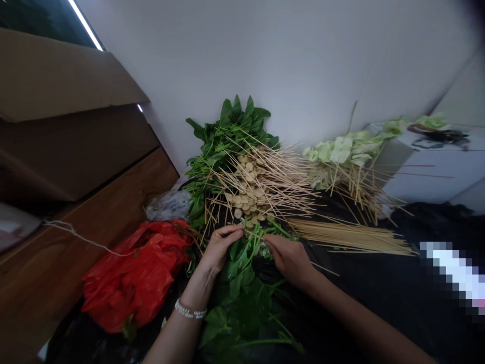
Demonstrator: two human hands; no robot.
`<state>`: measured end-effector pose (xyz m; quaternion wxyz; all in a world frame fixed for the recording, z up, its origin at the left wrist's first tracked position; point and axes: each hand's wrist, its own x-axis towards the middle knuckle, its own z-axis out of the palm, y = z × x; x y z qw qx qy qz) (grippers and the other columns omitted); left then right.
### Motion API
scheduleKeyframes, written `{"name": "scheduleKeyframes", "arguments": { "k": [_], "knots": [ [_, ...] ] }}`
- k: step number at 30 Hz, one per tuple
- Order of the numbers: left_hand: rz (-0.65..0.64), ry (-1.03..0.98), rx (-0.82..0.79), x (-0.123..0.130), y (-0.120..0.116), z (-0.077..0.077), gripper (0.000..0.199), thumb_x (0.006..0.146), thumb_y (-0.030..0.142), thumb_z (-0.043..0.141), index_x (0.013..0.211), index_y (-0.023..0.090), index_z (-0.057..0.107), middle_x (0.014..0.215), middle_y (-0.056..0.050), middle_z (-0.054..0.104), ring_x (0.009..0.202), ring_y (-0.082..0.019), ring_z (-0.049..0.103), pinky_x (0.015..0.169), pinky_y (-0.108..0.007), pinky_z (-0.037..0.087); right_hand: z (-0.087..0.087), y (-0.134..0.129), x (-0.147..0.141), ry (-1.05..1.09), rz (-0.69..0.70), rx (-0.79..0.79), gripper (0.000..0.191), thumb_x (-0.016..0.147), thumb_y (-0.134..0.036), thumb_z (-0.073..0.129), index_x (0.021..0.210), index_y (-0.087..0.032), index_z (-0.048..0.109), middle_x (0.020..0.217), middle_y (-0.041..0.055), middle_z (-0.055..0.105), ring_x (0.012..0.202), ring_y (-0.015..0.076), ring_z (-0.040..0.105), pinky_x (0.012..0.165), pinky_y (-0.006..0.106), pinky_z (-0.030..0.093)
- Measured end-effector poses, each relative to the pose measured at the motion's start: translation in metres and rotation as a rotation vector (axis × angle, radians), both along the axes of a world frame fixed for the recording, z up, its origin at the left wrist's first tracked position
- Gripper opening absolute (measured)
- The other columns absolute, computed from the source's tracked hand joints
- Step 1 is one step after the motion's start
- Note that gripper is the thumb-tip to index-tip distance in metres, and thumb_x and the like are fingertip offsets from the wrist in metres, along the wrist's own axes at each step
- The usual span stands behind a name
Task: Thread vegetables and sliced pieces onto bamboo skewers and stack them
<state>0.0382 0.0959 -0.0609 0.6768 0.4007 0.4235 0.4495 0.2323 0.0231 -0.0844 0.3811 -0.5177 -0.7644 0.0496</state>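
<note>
My left hand [223, 242], with a beaded bracelet at the wrist, pinches at the stems of leafy greens [244, 258]. Close by on the right, my right hand [290, 255] is closed on a thin wooden skewer [325, 269], whose end sticks out past the palm. The skewer's other part crosses the stems between my fingertips. Below my hands lie more large green leaves [242, 308]. Just beyond my fingers is a heap of skewered pale round slices [248, 199], their sticks pointing right.
Skewered leafy greens [227, 131] are piled against the wall. Skewered cabbage pieces [343, 149] rest at the back right, and a bundle of bare skewers [356, 236] lies on black plastic [371, 288]. A red plastic bag [136, 275] and cardboard box [71, 146] are at left.
</note>
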Motion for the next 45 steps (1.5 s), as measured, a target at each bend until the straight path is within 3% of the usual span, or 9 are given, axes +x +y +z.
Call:
{"name": "scheduleKeyframes", "arguments": {
  "k": [9, 21, 26, 35, 40, 42, 45],
  "knots": [
    [-0.01, 0.033, 0.014, -0.001, 0.0, -0.004, 0.031, 0.051, 0.028, 0.092, 0.077, 0.017, 0.079, 0.073, -0.003, 0.076, 0.064, -0.013, 0.067, 0.069, -0.024, 0.051, 0.0, 0.0, -0.001, -0.004, -0.005, -0.021, 0.026, 0.098, -0.019, 0.041, 0.108, -0.019, 0.065, 0.094, 0.0068, 0.074, 0.085, 0.0172, 0.071, 0.076, 0.025, 0.053],
    [0.01, 0.069, 0.052, -0.001, 0.0, -0.004, 0.03, 0.051, 0.03, 0.091, 0.075, 0.018, 0.078, 0.072, -0.003, 0.075, 0.064, -0.013, 0.066, 0.069, -0.024, 0.052, -0.004, 0.0, -0.001, -0.019, -0.01, 0.003, 0.026, 0.097, -0.018, 0.042, 0.111, -0.019, 0.065, 0.099, 0.0081, 0.075, 0.09, 0.0186, 0.071, 0.083, 0.027, 0.054],
    [0.006, 0.079, 0.056, -0.001, 0.0, -0.004, 0.029, 0.05, 0.029, 0.091, 0.073, 0.018, 0.078, 0.074, -0.002, 0.075, 0.063, -0.012, 0.065, 0.068, -0.024, 0.052, -0.005, -0.001, -0.003, -0.04, -0.032, -0.005, 0.028, 0.096, -0.018, 0.042, 0.111, -0.022, 0.065, 0.094, 0.007, 0.075, 0.085, 0.0181, 0.071, 0.076, 0.026, 0.054],
    [-0.055, 0.103, 0.037, -0.002, 0.0, -0.007, 0.033, 0.047, 0.032, 0.092, 0.072, 0.016, 0.078, 0.067, -0.003, 0.073, 0.059, -0.013, 0.064, 0.066, -0.026, 0.052, -0.011, -0.004, -0.007, -0.084, -0.045, 0.058, 0.034, 0.091, -0.011, 0.046, 0.114, -0.024, 0.066, 0.088, 0.0057, 0.073, 0.077, 0.0173, 0.069, 0.066, 0.023, 0.052],
    [-0.114, 0.154, 0.068, 0.0, -0.002, -0.008, 0.03, 0.047, 0.032, 0.092, 0.068, 0.016, 0.077, 0.072, -0.004, 0.074, 0.065, -0.015, 0.065, 0.069, -0.027, 0.053, -0.014, -0.005, -0.009, -0.11, -0.014, 0.062, 0.033, 0.092, -0.009, 0.04, 0.113, -0.018, 0.065, 0.085, 0.0071, 0.072, 0.077, 0.0178, 0.07, 0.068, 0.024, 0.052],
    [-0.126, 0.189, 0.113, 0.0, -0.003, -0.008, 0.031, 0.054, 0.038, 0.089, 0.073, 0.017, 0.077, 0.075, -0.005, 0.074, 0.068, -0.016, 0.066, 0.072, -0.027, 0.052, -0.012, -0.004, -0.008, -0.09, -0.009, 0.054, 0.032, 0.094, -0.01, 0.039, 0.113, -0.017, 0.064, 0.087, 0.008, 0.072, 0.08, 0.0182, 0.07, 0.071, 0.025, 0.053],
    [-0.19, 0.231, 0.27, -0.002, -0.004, -0.005, 0.043, 0.063, 0.043, 0.083, 0.098, 0.019, 0.077, 0.096, -0.007, 0.076, 0.088, -0.021, 0.069, 0.086, -0.031, 0.051, -0.006, -0.003, -0.006, -0.018, -0.015, 0.044, 0.03, 0.096, -0.015, 0.039, 0.113, -0.019, 0.064, 0.094, 0.0085, 0.073, 0.086, 0.0184, 0.071, 0.078, 0.026, 0.054]
  ]
}}
